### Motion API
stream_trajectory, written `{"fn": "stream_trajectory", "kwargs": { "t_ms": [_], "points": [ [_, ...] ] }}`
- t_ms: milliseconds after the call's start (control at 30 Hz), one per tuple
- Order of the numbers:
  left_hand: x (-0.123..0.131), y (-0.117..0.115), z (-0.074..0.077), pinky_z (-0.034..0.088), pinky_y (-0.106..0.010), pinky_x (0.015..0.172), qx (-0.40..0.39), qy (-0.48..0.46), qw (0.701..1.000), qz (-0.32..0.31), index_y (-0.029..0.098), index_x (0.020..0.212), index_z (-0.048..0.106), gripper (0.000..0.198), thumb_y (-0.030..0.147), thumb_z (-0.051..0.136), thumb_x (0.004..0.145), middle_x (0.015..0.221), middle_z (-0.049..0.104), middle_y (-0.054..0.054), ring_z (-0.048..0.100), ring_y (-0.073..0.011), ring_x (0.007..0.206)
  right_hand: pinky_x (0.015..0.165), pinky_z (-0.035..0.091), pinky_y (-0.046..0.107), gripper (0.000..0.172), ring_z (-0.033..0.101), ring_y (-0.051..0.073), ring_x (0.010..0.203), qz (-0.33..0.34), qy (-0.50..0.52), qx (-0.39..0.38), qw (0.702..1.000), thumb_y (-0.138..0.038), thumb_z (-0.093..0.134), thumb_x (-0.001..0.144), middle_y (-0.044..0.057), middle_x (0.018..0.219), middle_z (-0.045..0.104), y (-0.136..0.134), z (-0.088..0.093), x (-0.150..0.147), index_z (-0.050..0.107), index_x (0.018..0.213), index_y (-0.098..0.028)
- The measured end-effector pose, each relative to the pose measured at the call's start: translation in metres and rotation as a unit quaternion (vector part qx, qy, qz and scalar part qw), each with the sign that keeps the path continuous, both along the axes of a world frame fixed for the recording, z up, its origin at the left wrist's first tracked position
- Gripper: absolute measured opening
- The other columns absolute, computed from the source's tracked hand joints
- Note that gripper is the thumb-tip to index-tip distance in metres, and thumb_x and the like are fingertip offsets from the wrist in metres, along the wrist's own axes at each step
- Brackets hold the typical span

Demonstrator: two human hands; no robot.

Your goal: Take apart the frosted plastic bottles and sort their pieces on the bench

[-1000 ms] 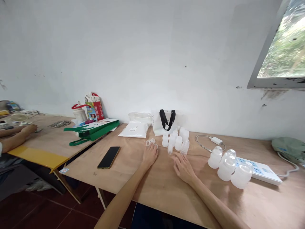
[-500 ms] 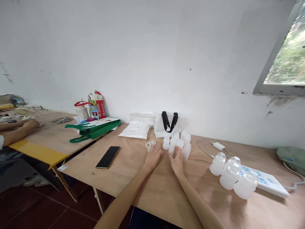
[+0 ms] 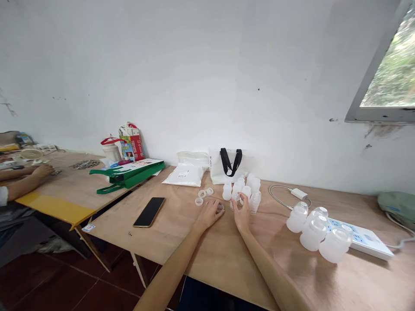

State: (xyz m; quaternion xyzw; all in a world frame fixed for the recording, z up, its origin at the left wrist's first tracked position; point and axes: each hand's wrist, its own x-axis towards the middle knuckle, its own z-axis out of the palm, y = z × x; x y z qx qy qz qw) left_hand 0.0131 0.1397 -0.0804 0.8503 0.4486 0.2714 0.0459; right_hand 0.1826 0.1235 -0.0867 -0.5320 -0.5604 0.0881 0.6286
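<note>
My left hand [image 3: 210,214] lies on the plywood table [image 3: 227,255], its fingertips over a small translucent ring [image 3: 220,208]. Several more rings [image 3: 202,193] sit just beyond it, one apart [image 3: 199,201]. My right hand [image 3: 241,214] is at the front of a cluster of small translucent plastic bottles [image 3: 227,190], its fingers around one bottle [image 3: 235,202]. The bottle's lower part is hidden behind my fingers. Three larger frosted bottles [image 3: 313,233] stand to the right.
A black smartphone [image 3: 149,212] lies left of my hands. Behind the bottles are a white bag with black handles [image 3: 227,166] and a white packet [image 3: 184,175]. A power strip [image 3: 363,237] lies right. On the adjoining table, a co-worker's hand [image 3: 42,171] rests near a green bag [image 3: 126,175].
My right hand has moved left into the small bottles. My left hand has shifted right, and the rings now lie further apart. The view has turned slightly.
</note>
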Motion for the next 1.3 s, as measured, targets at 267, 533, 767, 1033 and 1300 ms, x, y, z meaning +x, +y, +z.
{"fn": "stream_trajectory", "kwargs": {
  "t_ms": [267, 533, 767, 1033, 1300],
  "points": [
    [-0.006, -0.003, 0.002, 0.048, -0.037, 0.089, -0.034, -0.022, 0.999, -0.034, 0.024, 0.123, 0.061, 0.033, 0.024, 0.057, 0.09, 0.114, 0.065, -0.008, 0.061, -0.0241, 0.101, 0.1, 0.046, 0.043, 0.028, 0.062, 0.026, 0.111, 0.145, -0.176, 0.021, 0.973, -0.043, 0.054, 0.096, 0.008, 0.116, 0.069, -0.035, 0.0, -0.002, 0.058, 0.116, -0.024],
    [-0.005, 0.0, -0.006, 0.047, -0.038, 0.093, -0.061, -0.076, 0.995, 0.013, 0.022, 0.095, 0.069, 0.024, 0.009, 0.054, 0.081, 0.105, 0.064, -0.006, 0.058, -0.0228, 0.102, 0.088, 0.052, 0.04, 0.018, 0.064, 0.025, 0.098, 0.199, -0.268, -0.057, 0.941, -0.022, 0.06, 0.087, 0.003, 0.102, 0.068, -0.038, 0.002, -0.002, 0.057, 0.103, -0.027],
    [-0.004, -0.003, -0.006, 0.045, -0.04, 0.1, -0.092, -0.104, 0.99, 0.001, 0.023, 0.097, 0.069, 0.031, 0.007, 0.049, 0.08, 0.113, 0.068, -0.004, 0.059, -0.0224, 0.108, 0.084, 0.054, 0.04, 0.02, 0.063, 0.024, 0.09, 0.196, -0.191, -0.085, 0.958, -0.019, 0.059, 0.083, 0.005, 0.1, 0.065, -0.025, -0.009, 0.0, 0.061, 0.102, -0.024],
    [-0.006, -0.012, -0.002, 0.041, -0.043, 0.103, -0.088, -0.043, 0.995, -0.031, 0.03, 0.128, 0.06, 0.038, 0.023, 0.052, 0.092, 0.127, 0.064, -0.003, 0.056, -0.0247, 0.115, 0.072, 0.054, 0.035, 0.023, 0.059, 0.018, 0.069, 0.194, -0.108, -0.079, 0.972, -0.022, 0.067, 0.076, 0.004, 0.091, 0.064, -0.013, -0.016, 0.004, 0.071, 0.098, -0.021],
    [-0.008, -0.014, 0.003, 0.04, -0.042, 0.102, -0.11, -0.078, 0.987, -0.084, 0.028, 0.125, 0.066, 0.039, 0.051, 0.058, 0.094, 0.122, 0.068, -0.004, 0.059, -0.0261, 0.11, 0.072, 0.056, 0.035, 0.026, 0.064, 0.019, 0.074, 0.21, -0.064, -0.077, 0.972, -0.032, 0.067, 0.079, 0.005, 0.091, 0.069, -0.012, -0.016, 0.011, 0.074, 0.102, -0.021]
  ]
}}
